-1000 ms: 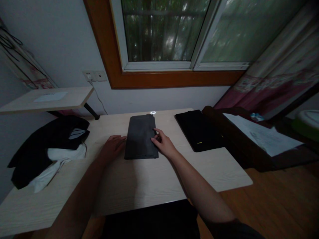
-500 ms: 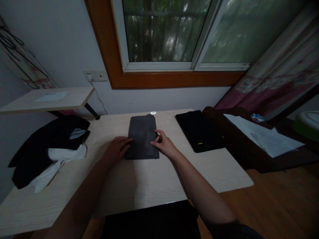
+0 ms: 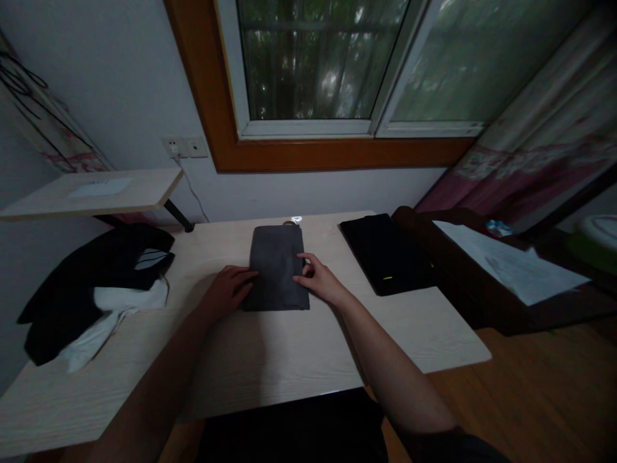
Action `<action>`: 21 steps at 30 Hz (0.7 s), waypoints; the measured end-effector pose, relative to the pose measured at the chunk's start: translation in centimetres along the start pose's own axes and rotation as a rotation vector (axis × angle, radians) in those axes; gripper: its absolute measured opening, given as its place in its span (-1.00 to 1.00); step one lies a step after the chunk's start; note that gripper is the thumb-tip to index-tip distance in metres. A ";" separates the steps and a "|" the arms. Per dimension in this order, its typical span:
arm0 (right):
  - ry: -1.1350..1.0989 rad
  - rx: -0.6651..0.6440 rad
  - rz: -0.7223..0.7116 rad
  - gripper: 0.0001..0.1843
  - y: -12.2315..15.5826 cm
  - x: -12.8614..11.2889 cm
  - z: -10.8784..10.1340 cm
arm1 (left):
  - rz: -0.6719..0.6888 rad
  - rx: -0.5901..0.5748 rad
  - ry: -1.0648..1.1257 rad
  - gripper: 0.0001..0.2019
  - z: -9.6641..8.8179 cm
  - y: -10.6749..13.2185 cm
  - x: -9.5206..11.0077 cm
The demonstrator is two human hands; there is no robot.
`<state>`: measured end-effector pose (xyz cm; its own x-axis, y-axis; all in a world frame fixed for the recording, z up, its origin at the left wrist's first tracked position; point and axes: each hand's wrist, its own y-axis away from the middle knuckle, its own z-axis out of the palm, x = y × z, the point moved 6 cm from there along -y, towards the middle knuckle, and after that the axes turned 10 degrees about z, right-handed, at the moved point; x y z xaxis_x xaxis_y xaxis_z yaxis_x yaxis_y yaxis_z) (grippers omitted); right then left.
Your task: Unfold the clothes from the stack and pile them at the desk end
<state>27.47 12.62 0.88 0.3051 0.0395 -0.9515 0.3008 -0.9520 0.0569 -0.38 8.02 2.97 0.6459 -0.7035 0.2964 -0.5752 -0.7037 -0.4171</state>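
- Grey folded cloth (image 3: 278, 267) lies flat on the desk (image 3: 299, 347), between the two hands.
- Left hand (image 3: 230, 288): open, fingers loosely curled, fingertips touching the cloth's left edge near its front corner. Nothing gripped.
- Right hand (image 3: 320, 280): open, fingertips resting on the cloth's right edge at mid-length. Nothing gripped.
- Long axis: runs straight away from the hands toward the window wall; short near end faces the person. Far end carries a small tab, detail too dim to read.
- Risk, judged: uneven pressure from the two hands could skew the cloth or drag its top layer, opening the fold.
- Risk, judged: the desk looks smooth, so a push may slide the whole cloth rather than flatten it.
- Black slab (image 3: 385, 252) lies right of the right hand, apart from it; dark clothes (image 3: 91, 270) well left of the left hand.
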 end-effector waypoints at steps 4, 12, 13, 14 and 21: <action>-0.055 -0.136 0.010 -0.44 0.5 -0.4 -0.1 | 0.052 -0.045 0.028 -0.64 0.0 0.1 0.8; 0.096 0.250 -0.162 -0.68 0.9 -2.4 -2.0 | 0.067 -0.052 0.051 -0.57 -0.3 -0.2 1.7; 0.114 0.265 -0.188 -0.68 0.9 -2.6 -2.0 | 0.068 -0.045 0.046 -0.56 -0.2 -0.3 1.7; 0.123 0.273 -0.204 -0.69 0.8 -2.6 -2.0 | 0.071 -0.041 0.041 -0.55 -0.1 -0.3 1.8; -0.087 0.286 -0.098 -0.66 0.4 -1.5 -2.2 | 0.094 -0.031 0.014 -0.52 0.6 -0.4 2.0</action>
<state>29.09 12.86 2.94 0.2054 0.1214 -0.9711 0.0551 -0.9921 -0.1124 1.41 6.97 3.23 0.5816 -0.7678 0.2689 -0.6483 -0.6371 -0.4169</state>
